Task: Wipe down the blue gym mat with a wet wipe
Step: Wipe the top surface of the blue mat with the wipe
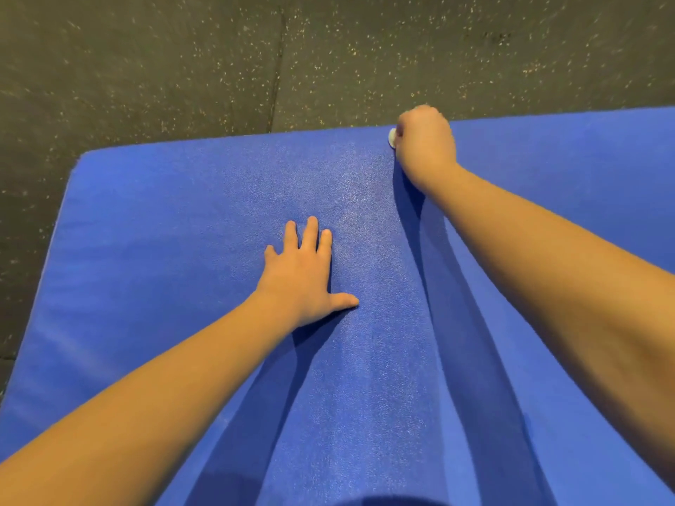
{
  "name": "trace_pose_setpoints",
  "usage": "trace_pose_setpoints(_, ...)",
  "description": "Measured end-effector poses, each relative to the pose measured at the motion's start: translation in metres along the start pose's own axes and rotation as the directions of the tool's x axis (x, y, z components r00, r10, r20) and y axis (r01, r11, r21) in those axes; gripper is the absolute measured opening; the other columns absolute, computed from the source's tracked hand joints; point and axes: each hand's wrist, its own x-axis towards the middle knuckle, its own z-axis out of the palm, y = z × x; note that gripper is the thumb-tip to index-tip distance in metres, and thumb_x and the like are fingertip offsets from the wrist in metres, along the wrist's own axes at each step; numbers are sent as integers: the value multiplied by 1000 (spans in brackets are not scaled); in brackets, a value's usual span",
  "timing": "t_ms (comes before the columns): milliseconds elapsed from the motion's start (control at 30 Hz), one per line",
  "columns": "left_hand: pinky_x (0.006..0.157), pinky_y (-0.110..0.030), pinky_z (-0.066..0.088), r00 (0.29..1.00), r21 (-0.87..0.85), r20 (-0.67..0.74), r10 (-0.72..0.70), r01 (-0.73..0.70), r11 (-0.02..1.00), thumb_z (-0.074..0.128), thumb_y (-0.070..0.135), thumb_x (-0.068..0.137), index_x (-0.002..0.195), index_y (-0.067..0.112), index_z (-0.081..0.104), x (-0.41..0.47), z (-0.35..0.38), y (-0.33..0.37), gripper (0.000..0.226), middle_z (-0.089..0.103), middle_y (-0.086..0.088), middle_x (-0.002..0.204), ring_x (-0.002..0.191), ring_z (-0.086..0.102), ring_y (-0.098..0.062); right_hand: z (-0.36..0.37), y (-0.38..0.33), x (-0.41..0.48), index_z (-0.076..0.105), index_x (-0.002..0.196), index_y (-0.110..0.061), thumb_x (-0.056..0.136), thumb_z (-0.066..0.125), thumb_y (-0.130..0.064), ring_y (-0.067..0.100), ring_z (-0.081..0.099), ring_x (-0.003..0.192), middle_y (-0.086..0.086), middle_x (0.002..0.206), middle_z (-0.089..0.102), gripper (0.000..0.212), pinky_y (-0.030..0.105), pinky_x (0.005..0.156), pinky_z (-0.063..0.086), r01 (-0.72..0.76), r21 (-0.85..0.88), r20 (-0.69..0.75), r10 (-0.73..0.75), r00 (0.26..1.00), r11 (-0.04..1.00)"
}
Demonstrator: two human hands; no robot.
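Left hand (305, 275) flat on blue mat (153, 250), fingers spread, mid-mat. Right hand (423, 140) curled at the mat's far edge, gripping a white wipe (392, 137), only a sliver showing. Dark speckled floor (182, 60) beyond the mat. Both forearms bare.

We are in a gym: dark speckled rubber floor tiles (182, 67) with visible seams, and a padded blue gym mat (146, 250) laid on them.
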Motion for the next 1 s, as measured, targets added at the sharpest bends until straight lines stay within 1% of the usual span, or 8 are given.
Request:
trace_pose_setpoints(67, 110, -59, 27, 1000, 12, -6, -10, 10, 1000, 48, 82, 73, 153, 11, -2, 0, 2, 3, 117, -10, -9, 160, 146, -3, -38, 4, -14, 1, 45, 69, 2, 82, 44, 8, 29, 38, 74, 19, 87, 43, 14, 32, 61, 26, 24, 27, 0, -24, 1000, 999)
trace_pose_setpoints(200, 109, -59, 28, 1000, 24, -8, -28, 29, 999, 51, 80, 73, 152, 10, -2, 2, 3, 5, 119, -11, -10, 160, 146, -3, -40, 5, -27, -8, 49, 71, -11, 80, 48, 4, 25, 39, 78, 19, 90, 48, 17, 30, 64, 29, 351, 79, 172, -359, 917, 933)
trace_pose_setpoints(367, 109, -58, 29, 1000, 29, 3, -31, 31, 999, 51, 79, 74, 152, 9, -3, 2, 2, 7, 119, -11, -11, 160, 146, -3, -40, -7, 16, 2, 36, 63, 2, 85, 43, 9, 28, 36, 81, 19, 90, 38, 24, 34, 66, 28, -108, -14, -56, 107, 993, 994)
trace_pose_setpoints(567, 109, -56, 31, 999, 59, 6, -41, 41, 997, 50, 80, 74, 152, 8, -3, 3, 3, 9, 119, -10, -12, 160, 146, -1, -41, 3, 19, -22, 63, 88, 5, 91, 47, -11, 36, 50, 93, 19, 101, 56, 23, 36, 65, 36, 199, 2, -3, -199, 980, 980)
trace_pose_setpoints(700, 108, -55, 33, 999, 76, 7, -42, 42, 996, 50, 80, 74, 152, 8, -4, 2, 1, 11, 119, -9, -13, 160, 145, -1, -41, -6, 50, -14, 61, 102, 3, 91, 50, -11, 36, 46, 107, 18, 116, 50, 20, 36, 70, 40, -176, -19, -144, 172, 975, 984)
trace_pose_setpoints(733, 108, -54, 34, 999, 82, 6, -43, 42, 996, 50, 80, 74, 152, 7, -4, 2, 1, 11, 119, -9, -13, 160, 145, 0, -41, -4, 43, -21, 59, 99, -1, 90, 48, -6, 36, 48, 103, 19, 111, 50, 16, 33, 65, 38, -164, 17, -126, 165, 978, 986)
trace_pose_setpoints(867, 107, -54, 35, 999, 101, -2, -47, 47, 994, 49, 80, 74, 152, 7, -3, 2, 1, 12, 119, -8, -14, 160, 145, 1, -41, 8, 23, -47, 47, 62, -1, 79, 49, 5, 35, 44, 72, 22, 78, 49, 18, 37, 53, 31, 310, 32, 7, -311, 950, 950)
trace_pose_setpoints(1000, 107, -54, 34, 999, 90, -3, -47, 47, 995, 49, 79, 74, 152, 7, -4, 3, 2, 11, 119, -9, -14, 160, 145, 0, -42, -9, 47, -29, 37, 60, 0, 87, 46, -3, 31, 36, 72, 19, 79, 40, 29, 35, 58, 22, -55, 76, -96, 63, 993, 996)
